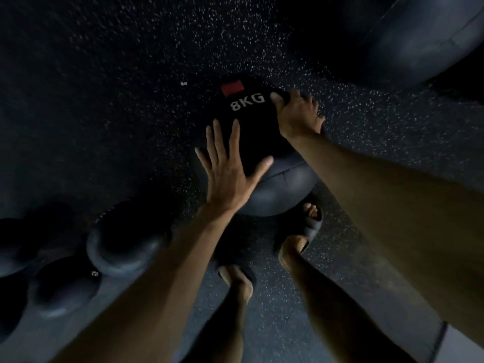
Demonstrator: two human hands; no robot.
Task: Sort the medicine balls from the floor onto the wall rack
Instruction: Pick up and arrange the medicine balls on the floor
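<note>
Ball: the medicine ball [251, 132] is dead centre, black, down at the floor [131, 100] just ahead of my feet. I can't see its underside.
Markings: white 8KG lettering [247, 101] is on top, with a red patch [232, 88] just beyond it at the ball's 12 o'clock.
Left hand: my left hand [230, 176] is on the ball's 7 o'clock side, fingers straight and fanned wide, thumb thrown out toward 3 o'clock. The palm presses flat on the black skin.
Right hand: my right hand [297, 115] is up at the ball's 2 o'clock shoulder. The thumb lies over the top beside the lettering, and the fingers curl round the far edge. It's gripping the ball.
Arms: both forearms are bare, reaching in from 7 and 4 o'clock.
Feet: my right foot [311, 221] is in a dark slide with its toes right at the ball's 5 o'clock edge. My left foot [235, 276] is behind the ball at 6 o'clock.
Floor: dark rubber, flecked with pale specks.
Neighbours: there are more dark balls at 8 o'clock. The nearest ball [125, 244] is beside my left forearm, a second ball [62, 292] sits closer to me, and a third ball [10, 247] is cut by the frame edge.
Big one: a large dark ball [408, 43] looms at 1 o'clock, well apart from mine.
</note>
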